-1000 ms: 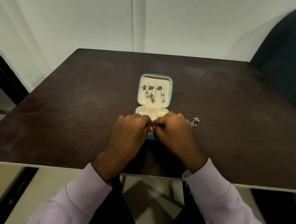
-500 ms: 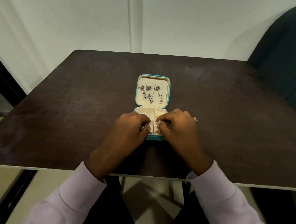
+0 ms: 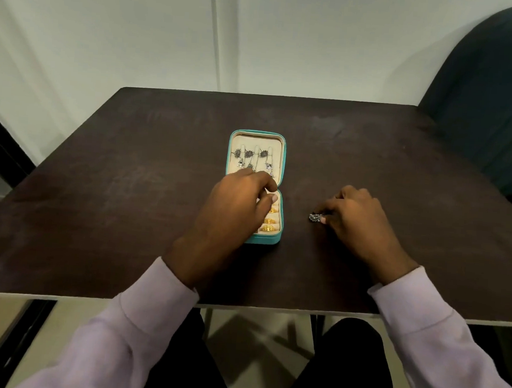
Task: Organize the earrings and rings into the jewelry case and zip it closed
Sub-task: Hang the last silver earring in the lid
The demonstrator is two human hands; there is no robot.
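Fingertips (image 3: 325,219) of the right hand (image 3: 357,220) pinched a small silver earring (image 3: 315,217) against the dark worktop (image 3: 122,184). That grip was closed on the earring, to the right of the jewelry case (image 3: 283,165) and a little apart from it.

The left hand (image 3: 232,204) hung over the near half of the case. Its fingers were curled, with the thumb tip close to the first finger. I could not tell if that grip held anything, because the hand hid what was under it.

The case was teal outside and cream inside. It lay open in the middle of the worktop, with its lid flat on the far side. Silver earrings (image 3: 252,158) were pinned in rows on the lid panel. Gold rings (image 3: 269,223) sat in slots along the right side of the near half. The left hand covered the rest of that half.

Both arms had pale purple sleeves (image 3: 415,320). A dark green chair (image 3: 491,104) stood at the far right corner of the worktop. A white wall (image 3: 108,32) was behind it all.
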